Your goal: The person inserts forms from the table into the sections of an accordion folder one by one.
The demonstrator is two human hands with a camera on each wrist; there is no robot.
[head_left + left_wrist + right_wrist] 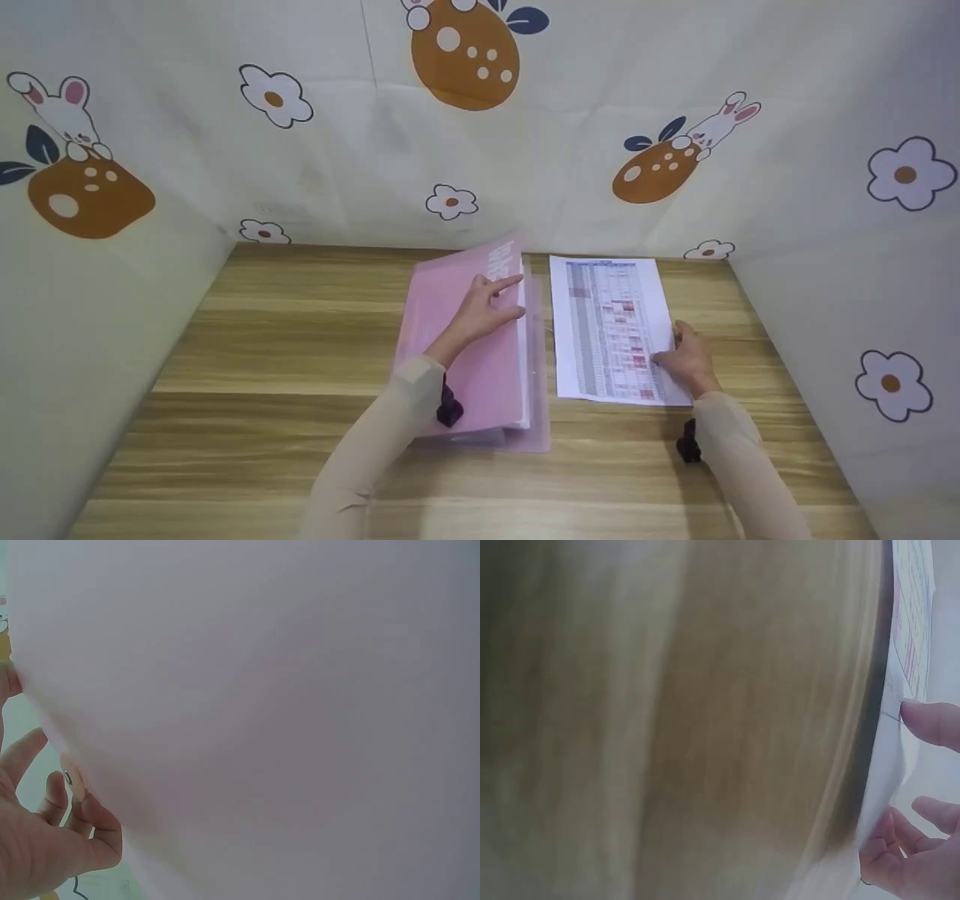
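Observation:
A pink folder [457, 322] lies on the table with its upper cover standing slightly raised along the right side, where white inner sheets show. Over this cover is my left hand [476, 311], index finger and thumb stretched apart towards its right edge. In the left wrist view, fingers of the left hand [52, 829] are bent beside the pale pink surface [285, 705]. To the right lies a white sheet of paper [607, 330] printed with a coloured table. My right hand [688, 360] pinches its right edge, the thumb on top. The right wrist view shows the paper's [885, 742] edge lifted.
The wood-grain table [285, 352] is enclosed by pale cloth [360, 165] printed with rabbits, oranges and flowers. Bare wood lies left of the folder and in front of it. Small black devices [450, 409] sit under both wrists.

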